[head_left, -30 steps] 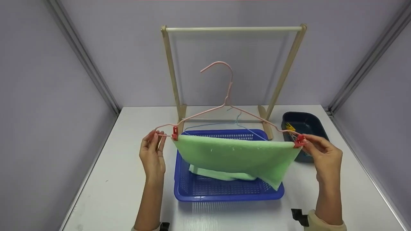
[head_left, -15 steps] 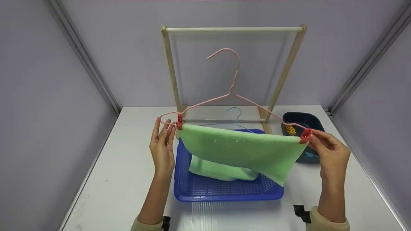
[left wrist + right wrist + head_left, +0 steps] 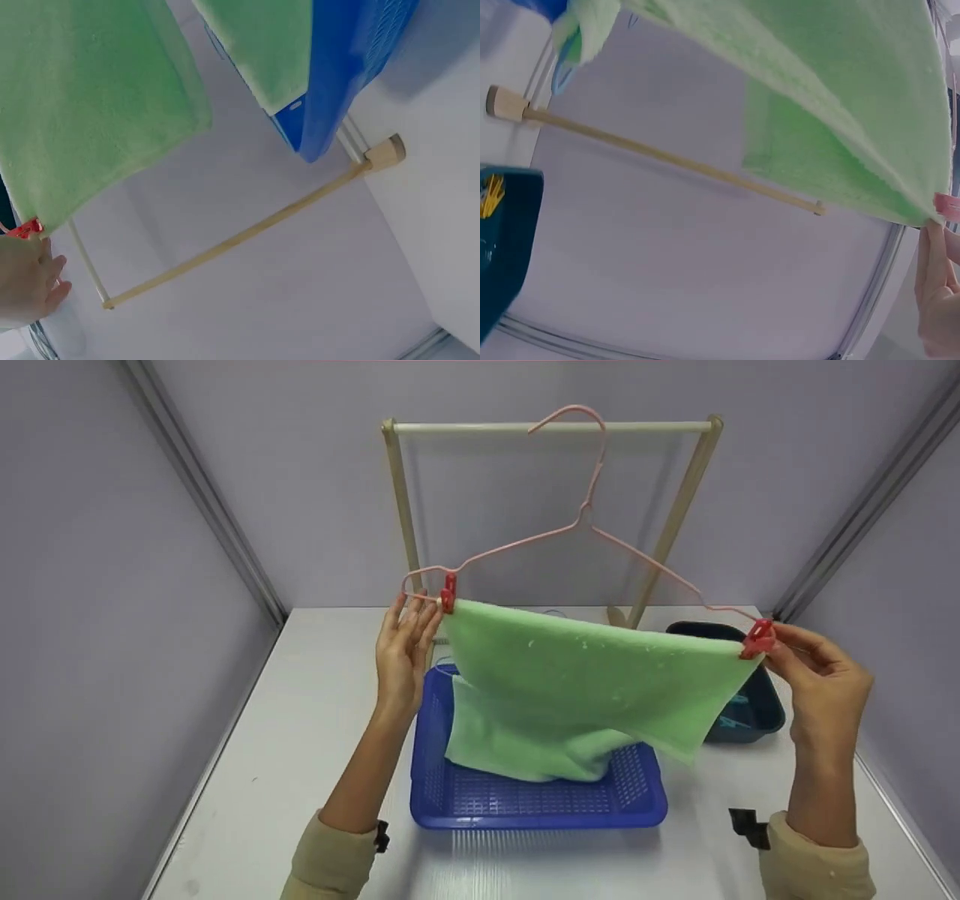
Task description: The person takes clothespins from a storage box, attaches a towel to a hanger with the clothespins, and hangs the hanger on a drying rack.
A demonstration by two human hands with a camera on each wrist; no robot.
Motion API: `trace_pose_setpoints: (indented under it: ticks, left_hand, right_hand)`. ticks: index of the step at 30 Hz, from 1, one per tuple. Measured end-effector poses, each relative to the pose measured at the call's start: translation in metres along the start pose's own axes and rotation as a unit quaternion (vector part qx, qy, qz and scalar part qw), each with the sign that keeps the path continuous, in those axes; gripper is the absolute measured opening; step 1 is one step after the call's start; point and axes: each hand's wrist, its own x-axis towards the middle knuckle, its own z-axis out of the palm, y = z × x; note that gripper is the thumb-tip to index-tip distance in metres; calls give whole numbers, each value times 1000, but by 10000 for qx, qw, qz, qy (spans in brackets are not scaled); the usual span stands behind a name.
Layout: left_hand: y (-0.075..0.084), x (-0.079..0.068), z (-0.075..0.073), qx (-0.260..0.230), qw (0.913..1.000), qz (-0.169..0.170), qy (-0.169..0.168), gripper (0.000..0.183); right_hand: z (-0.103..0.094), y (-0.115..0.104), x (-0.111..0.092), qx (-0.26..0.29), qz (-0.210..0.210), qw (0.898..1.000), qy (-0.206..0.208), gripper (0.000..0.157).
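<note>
A pink wire clothes hanger point(image 3: 517, 542) is up in the air, tilted lower at its right end. A light green towel point(image 3: 592, 675) hangs from its bottom bar, fastened by a red clothespin point(image 3: 448, 593) on the left and another red clothespin point(image 3: 759, 639) on the right. My left hand point(image 3: 405, 652) holds the hanger's left end with its fingertips, the fingers pointing up. At the opposite end, my right hand point(image 3: 825, 682) pinches the hanger right beside the clothespin, hiding the tip of the wire. In the right wrist view its fingers touch the towel's corner.
Behind stands a wooden rack with a white rail point(image 3: 480, 428). Below the hanging towel, a blue basket point(image 3: 540, 819) holds more green cloth point(image 3: 495, 757). A dark teal tray point(image 3: 772, 712) with clothespins, yellow ones point(image 3: 492, 196) among them, sits at the right. A blue hanger is mostly hidden.
Both hands have raised the hanger and towel upward and to the right. The hanger's hook now overlaps the rack's rail in the head view. More of the cloth in the basket shows.
</note>
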Motion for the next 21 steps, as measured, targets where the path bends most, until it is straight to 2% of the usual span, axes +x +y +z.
trace_pose_setpoints:
  ticks: [3,8,15,21]
  left_hand:
    - [-2,12,8,10,9996,-177,-238,50]
    - [-13,33,17,154,9978,-286,-579,53]
    - [-36,64,32,287,9962,-491,-652,54]
    - [-52,82,41,418,9940,-654,-775,56]
  right_hand:
    - [-2,-3,13,250,-49,9997,-10,29]
    - [-5,-8,34,258,35,9996,87,32]
    - [-13,-13,59,347,330,9987,181,36]
    - [-16,-15,76,599,547,9965,182,36]
